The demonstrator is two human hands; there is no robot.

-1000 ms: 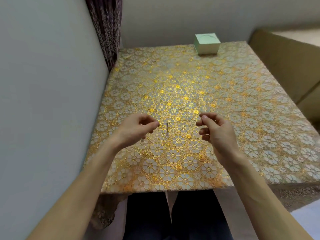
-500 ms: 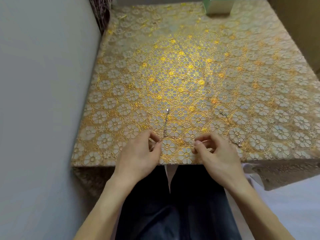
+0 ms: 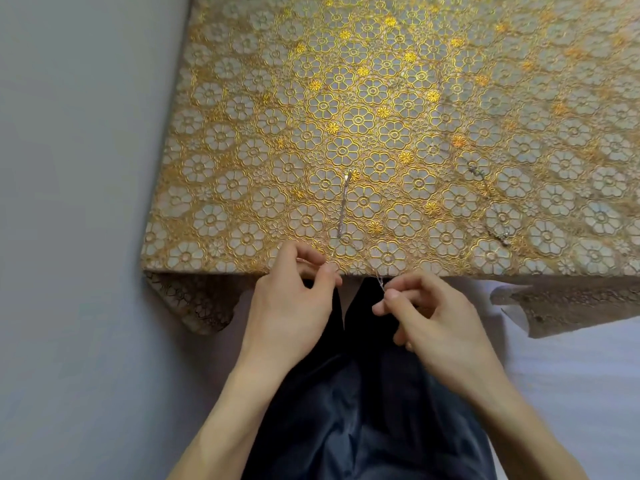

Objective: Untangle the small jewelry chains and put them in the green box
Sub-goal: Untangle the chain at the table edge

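Chain (image 3: 343, 209) of fine silver links lies straight by the near edge of the worktop (image 3: 242, 133), on gold flower-patterned cloth (image 3: 398, 98). Its thin strand runs off that edge, pinched in the curled fingers of the left hand (image 3: 294, 306) and the right hand (image 3: 440, 320). A second chain (image 3: 503, 237) lies toward the right.

Silver chain (image 3: 343, 209) straight on tablecloth (image 3: 242, 140) nr front edge; 2nd chain (image 3: 472, 169) apart to rt.
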